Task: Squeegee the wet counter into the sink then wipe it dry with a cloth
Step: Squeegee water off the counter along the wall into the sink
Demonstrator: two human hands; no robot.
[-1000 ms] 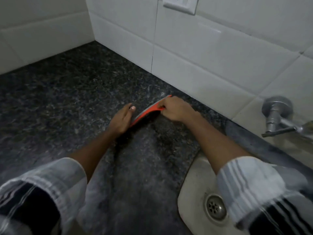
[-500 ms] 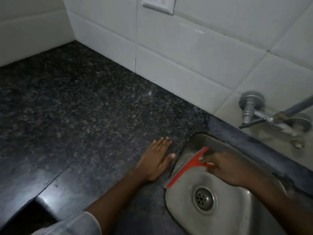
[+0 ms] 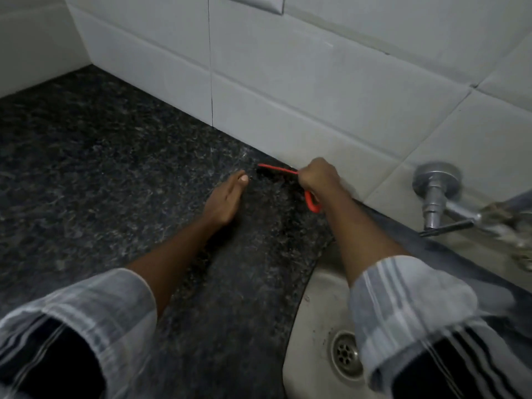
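So the right hand (image 3: 316,175) is fisted around the red squeegee (image 3: 277,169), blade down on the counter (image 3: 86,168) right at the wall, long axis running roughly along the tiles. The sink (image 3: 313,326) lies toward the person and to the right, so I'd guess the pull comes that way. Left hand (image 3: 224,200) lies flat and empty just beside the blade. Sink looks empty, just the drain (image 3: 344,352). No cloth in sight.

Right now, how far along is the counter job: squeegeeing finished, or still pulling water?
Still squeegeeing. The right hand grips the red squeegee, its blade set near the wall tiles, ready for a pull toward the sink. The left hand lies flat and empty on the counter. How much of the counter is cleared cannot be judged. Left: remaining strokes and the whole dry wipe; no cloth is in view.
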